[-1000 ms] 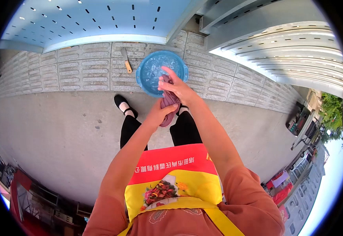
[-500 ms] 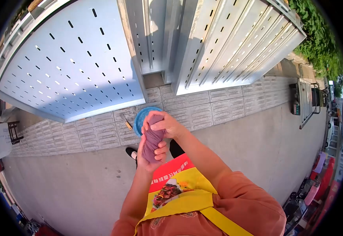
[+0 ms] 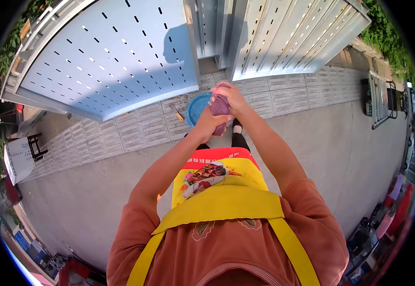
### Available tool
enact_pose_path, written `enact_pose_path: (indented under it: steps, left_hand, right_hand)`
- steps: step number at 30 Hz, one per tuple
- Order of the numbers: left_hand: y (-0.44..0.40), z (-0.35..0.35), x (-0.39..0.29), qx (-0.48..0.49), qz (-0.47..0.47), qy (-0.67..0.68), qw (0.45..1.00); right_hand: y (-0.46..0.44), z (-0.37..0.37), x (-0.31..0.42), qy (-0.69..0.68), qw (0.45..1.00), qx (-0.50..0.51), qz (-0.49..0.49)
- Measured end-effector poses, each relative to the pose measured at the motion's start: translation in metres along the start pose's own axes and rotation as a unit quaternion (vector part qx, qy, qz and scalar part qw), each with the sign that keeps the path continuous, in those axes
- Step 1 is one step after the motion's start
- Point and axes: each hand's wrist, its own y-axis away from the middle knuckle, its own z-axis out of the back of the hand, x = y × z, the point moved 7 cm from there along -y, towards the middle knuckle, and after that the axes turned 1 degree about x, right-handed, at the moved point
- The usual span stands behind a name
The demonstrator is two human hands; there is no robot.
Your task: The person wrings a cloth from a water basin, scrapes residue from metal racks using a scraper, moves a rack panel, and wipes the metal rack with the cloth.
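A twisted purple cloth (image 3: 220,107) is held in both hands in front of me. Wrapped round its lower part is my left hand (image 3: 208,123). Higher up, my right hand (image 3: 231,99) grips the upper end with its fingers closed. Just beyond the hands, partly hidden by them, a round blue basin (image 3: 197,110) stands on the paving. A knife with a wooden handle (image 3: 177,113) lies on the paving to the left of the basin.
Perforated metal panels (image 3: 121,57) stand beyond the paving, with ribbed ones (image 3: 298,38) at the right. A metal frame (image 3: 381,100) is at the far right. A white board (image 3: 19,155) and a dark stool (image 3: 37,147) are at the left.
The hands closed round the cloth and twisted it; from half a second ago they are higher and further right in view. The view has shifted, with the panels and basin placed differently.
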Motion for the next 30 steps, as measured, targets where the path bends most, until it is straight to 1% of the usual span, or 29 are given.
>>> enact_pose_path:
  steps: [1, 5, 7, 8, 11, 14, 17, 24, 26, 28, 29, 30]
  left_hand:
    - [0.003, 0.004, 0.000, 0.002, 0.001, -0.055, 0.998]
    - [0.014, 0.018, -0.008, -0.038, -0.037, -0.171, 0.984]
    - [0.003, 0.028, 0.002, -0.050, -0.079, -0.258, 0.962]
    - [0.005, 0.026, -0.004, -0.057, -0.101, -0.301, 0.947]
    - [0.009, 0.016, -0.015, -0.053, -0.097, -0.342, 0.933]
    - [0.015, 0.003, -0.028, -0.055, -0.083, -0.342, 0.934]
    - [0.017, -0.007, -0.035, -0.046, -0.098, -0.328, 0.939]
    - [0.018, -0.030, -0.032, -0.057, -0.098, -0.357, 0.927]
    - [0.017, -0.036, -0.033, -0.045, -0.095, -0.366, 0.925]
    - [0.010, -0.036, -0.034, -0.001, -0.112, -0.338, 0.934]
    - [0.010, -0.037, -0.036, 0.025, -0.119, -0.321, 0.939]
    - [0.020, -0.040, -0.045, 0.061, -0.085, -0.237, 0.966]
  right_hand:
    - [0.002, -0.002, -0.003, 0.017, 1.000, -0.006, 0.007]
    - [0.006, -0.009, -0.005, 0.073, 0.995, -0.040, 0.046]
    - [0.014, -0.013, -0.002, 0.081, 0.992, -0.066, 0.069]
    - [0.018, -0.015, 0.001, 0.080, 0.990, -0.081, 0.080]
    - [0.024, -0.016, 0.014, 0.111, 0.982, -0.113, 0.107]
    - [0.028, -0.016, 0.027, 0.162, 0.968, -0.131, 0.138]
    - [0.029, -0.018, 0.038, 0.208, 0.951, -0.153, 0.170]
    - [0.054, -0.008, 0.052, 0.277, 0.916, -0.183, 0.224]
    - [0.056, 0.002, 0.051, 0.245, 0.929, -0.174, 0.218]
    - [0.072, -0.002, 0.063, 0.248, 0.933, -0.154, 0.212]
    - [0.085, -0.002, 0.080, 0.350, 0.885, -0.143, 0.270]
    - [0.098, -0.006, 0.096, 0.447, 0.823, -0.133, 0.325]
